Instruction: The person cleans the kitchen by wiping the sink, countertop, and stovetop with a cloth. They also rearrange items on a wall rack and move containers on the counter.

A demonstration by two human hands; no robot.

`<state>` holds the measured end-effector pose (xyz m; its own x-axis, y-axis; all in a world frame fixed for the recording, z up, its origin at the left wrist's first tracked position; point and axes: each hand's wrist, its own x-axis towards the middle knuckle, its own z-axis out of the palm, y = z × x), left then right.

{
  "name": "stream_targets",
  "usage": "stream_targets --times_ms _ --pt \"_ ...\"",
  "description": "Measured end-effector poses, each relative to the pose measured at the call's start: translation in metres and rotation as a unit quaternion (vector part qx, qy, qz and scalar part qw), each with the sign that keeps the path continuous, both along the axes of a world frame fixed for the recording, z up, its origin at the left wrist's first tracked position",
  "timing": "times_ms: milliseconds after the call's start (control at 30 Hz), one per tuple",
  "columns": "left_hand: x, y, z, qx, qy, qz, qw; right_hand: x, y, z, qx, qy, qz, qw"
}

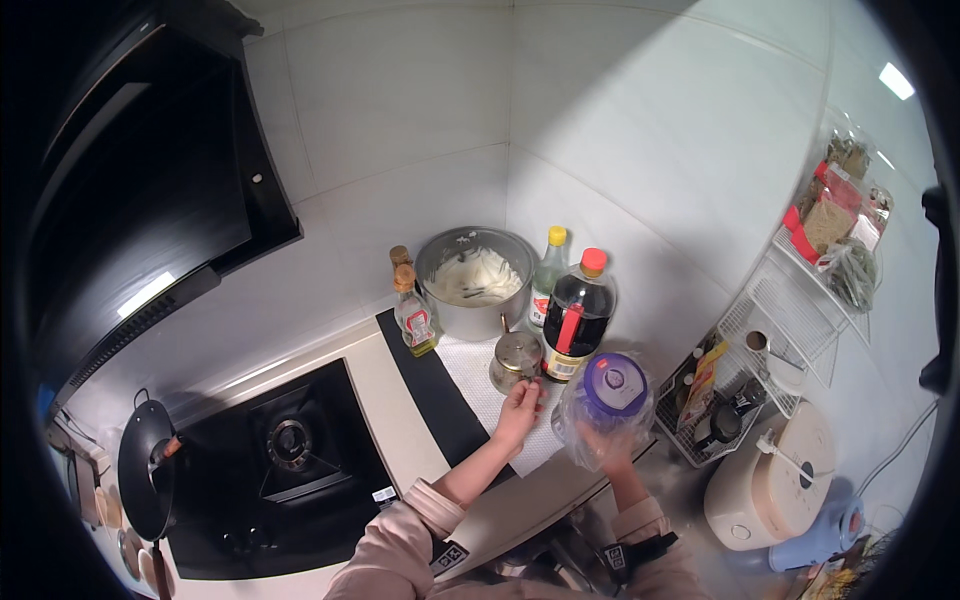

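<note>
- White tiled walls meet in a corner behind a pale kitchen counter (385, 375), with a black range hood (140, 190) up on the left.
- The left hand (520, 408) reaches forward over a white cloth (480, 385); its fingertips are pinched together on something small just beside a small glass-lidded steel pot (515, 358). What it pinches is too small to tell.
- The right hand (605, 445) grips from below a clear plastic jar with a purple lid (612, 392), wrapped in a thin clear bag and held above the counter's edge.
- Behind the small pot stand a dark sauce bottle with a red cap (578, 315), a clear bottle with a yellow cap (547, 275) and a large steel pot (475, 280) holding something white.
- Two small brown-capped bottles (412, 305) stand left of the large pot.
- A black gas hob (290, 445) lies on the left, with a dark wok (145, 465) beside it.
- On the right sit a white wire rack (790, 300) and a white rice cooker (775, 470).
</note>
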<state>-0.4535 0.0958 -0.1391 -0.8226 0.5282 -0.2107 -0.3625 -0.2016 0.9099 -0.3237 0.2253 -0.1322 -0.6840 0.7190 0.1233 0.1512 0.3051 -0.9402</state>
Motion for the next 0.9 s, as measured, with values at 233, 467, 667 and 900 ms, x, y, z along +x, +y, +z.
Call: stream_targets --times_ms 233,467,667,900 --pt "-0.001 -0.037 -0.014 0.017 0.052 0.101 0.993 -0.001 -0.027 0.016 -0.121 0.062 0.161 0.978" --pt "-0.003 -0.098 -0.007 -0.04 0.131 0.127 0.982 -0.035 -0.055 0.026 -0.256 0.128 0.218 0.933" --pt "-0.023 -0.126 -0.001 -0.055 0.157 0.166 0.972 -0.09 -0.069 0.005 -0.387 0.174 0.261 0.867" --pt "-0.045 -0.141 -0.009 -0.096 0.143 0.168 0.971 -0.143 -0.069 -0.001 0.026 0.171 0.193 0.966"
